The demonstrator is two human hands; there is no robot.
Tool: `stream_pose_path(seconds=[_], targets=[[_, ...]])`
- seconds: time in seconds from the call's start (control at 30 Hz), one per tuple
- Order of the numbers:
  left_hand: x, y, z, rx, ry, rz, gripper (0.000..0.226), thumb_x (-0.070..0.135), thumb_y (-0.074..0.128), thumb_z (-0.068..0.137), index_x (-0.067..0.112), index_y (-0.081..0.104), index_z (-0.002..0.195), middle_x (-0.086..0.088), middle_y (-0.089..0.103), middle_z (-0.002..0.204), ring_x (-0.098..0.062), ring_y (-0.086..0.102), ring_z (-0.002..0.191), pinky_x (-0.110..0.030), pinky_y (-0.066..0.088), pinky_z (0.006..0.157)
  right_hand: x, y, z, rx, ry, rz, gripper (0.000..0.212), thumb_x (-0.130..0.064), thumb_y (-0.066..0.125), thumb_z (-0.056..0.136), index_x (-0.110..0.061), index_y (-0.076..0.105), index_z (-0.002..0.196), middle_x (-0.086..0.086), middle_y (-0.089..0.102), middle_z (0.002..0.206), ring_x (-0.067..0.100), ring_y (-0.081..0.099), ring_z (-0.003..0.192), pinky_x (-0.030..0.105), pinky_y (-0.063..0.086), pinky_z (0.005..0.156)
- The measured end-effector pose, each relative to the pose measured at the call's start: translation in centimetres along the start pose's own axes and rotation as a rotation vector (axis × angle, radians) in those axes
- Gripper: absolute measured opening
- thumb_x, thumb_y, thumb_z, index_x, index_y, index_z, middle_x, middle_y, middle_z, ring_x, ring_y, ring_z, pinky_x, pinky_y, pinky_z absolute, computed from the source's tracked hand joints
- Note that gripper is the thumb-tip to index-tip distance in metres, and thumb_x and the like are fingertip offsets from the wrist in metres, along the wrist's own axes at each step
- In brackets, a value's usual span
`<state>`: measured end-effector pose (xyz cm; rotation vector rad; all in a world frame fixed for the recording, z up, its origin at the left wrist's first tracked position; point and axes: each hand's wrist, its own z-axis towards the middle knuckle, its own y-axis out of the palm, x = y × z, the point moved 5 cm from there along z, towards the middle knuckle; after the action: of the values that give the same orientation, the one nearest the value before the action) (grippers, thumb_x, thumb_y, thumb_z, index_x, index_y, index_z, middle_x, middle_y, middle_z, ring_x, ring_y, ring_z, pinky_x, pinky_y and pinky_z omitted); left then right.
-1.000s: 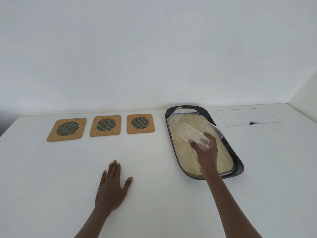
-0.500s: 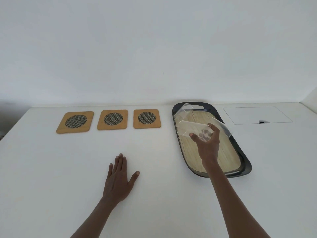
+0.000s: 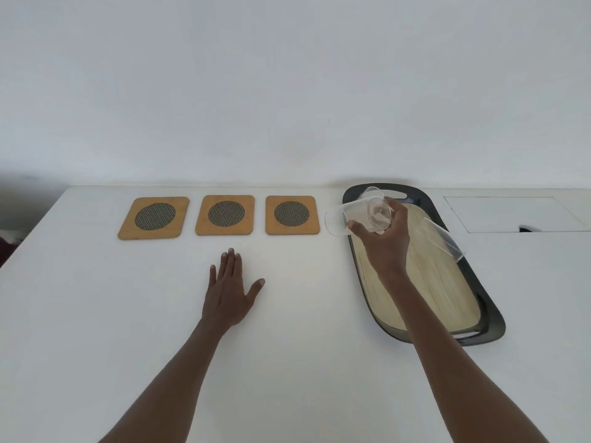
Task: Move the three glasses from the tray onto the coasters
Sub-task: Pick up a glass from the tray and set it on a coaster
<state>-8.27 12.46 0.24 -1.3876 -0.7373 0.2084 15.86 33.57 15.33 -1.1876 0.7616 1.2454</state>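
Note:
My right hand (image 3: 385, 238) grips a clear glass (image 3: 355, 217) by its base, tipped on its side with the mouth pointing left, above the left rim of the dark tray (image 3: 489, 327). A second glass (image 3: 443, 239) lies on its side at the tray's right edge. A third glass (image 3: 371, 191) shows at the tray's far end, partly hidden behind the held one. Three wooden coasters with dark mesh centres lie in a row: left (image 3: 154, 217), middle (image 3: 225, 214), right (image 3: 292, 214). My left hand (image 3: 227, 292) rests flat on the table, fingers apart.
The white table (image 3: 96, 330) ends at a white wall behind. A rectangular hatch with a cable hole (image 3: 515, 214) is set into the tabletop right of the tray. The table's left edge runs diagonally at far left.
My right hand has lifted the glass off the tray and carried it left, toward the right coaster. The left hand stays flat. The camera view has shifted slightly.

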Motion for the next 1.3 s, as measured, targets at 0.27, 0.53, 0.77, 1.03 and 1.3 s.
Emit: stream_pose_path(seconds=[0.27,0.53,0.77,1.03,1.3], targets=[[-0.7,0.5,0.2,0.064,-0.026,0.005,0.093,0.074,0.020,0.089,0.009,0.019,0.155,-0.006,0.008,0.167,-0.017,0.002,0.154,-0.043,0.006,0.125,-1.2,6.5,3.3,-0.118,-0.112,-0.078,0.079,-0.025,0.087,0.067,-0.023,0.048,0.136,-0.009,0.056,0.115,0.006,0.053,0.099,-0.004,0.035,0.074],[-0.8,0.7,0.2,0.079,-0.036,0.014,0.092,0.074,0.024,0.090,0.010,0.019,0.156,-0.005,0.008,0.167,-0.015,0.002,0.154,-0.044,0.008,0.124,-0.3,13.5,5.5,-0.225,-0.129,-0.190,0.085,-0.026,0.085,0.070,-0.015,0.041,0.142,0.006,0.061,0.121,0.024,0.055,0.112,0.033,0.044,0.095],[-0.9,0.9,0.3,0.093,-0.043,0.026,0.093,0.076,0.023,0.089,0.011,0.020,0.155,-0.004,0.007,0.167,-0.014,0.001,0.153,-0.043,0.008,0.125,2.4,17.8,7.1,-0.334,-0.096,-0.291,0.084,-0.031,0.081,0.075,-0.014,0.037,0.145,0.010,0.057,0.128,0.025,0.050,0.122,0.025,0.031,0.093],[-0.9,0.9,0.3,0.097,-0.053,0.029,0.094,0.078,0.023,0.089,0.012,0.021,0.155,-0.003,0.009,0.167,-0.013,0.001,0.153,-0.044,0.010,0.125,3.8,19.8,7.6,-0.384,-0.094,-0.356,0.086,-0.032,0.080,0.075,-0.015,0.034,0.146,0.009,0.057,0.126,0.024,0.050,0.117,0.023,0.031,0.088],[-0.6,0.5,0.2,0.088,-0.052,0.025,0.093,0.076,0.024,0.089,0.011,0.020,0.155,-0.003,0.007,0.167,-0.013,0.000,0.153,-0.042,0.006,0.125,3.7,20.0,7.5,-0.370,-0.094,-0.375,0.085,-0.034,0.080,0.075,-0.014,0.034,0.144,0.009,0.053,0.133,0.024,0.048,0.121,0.024,0.031,0.088]])
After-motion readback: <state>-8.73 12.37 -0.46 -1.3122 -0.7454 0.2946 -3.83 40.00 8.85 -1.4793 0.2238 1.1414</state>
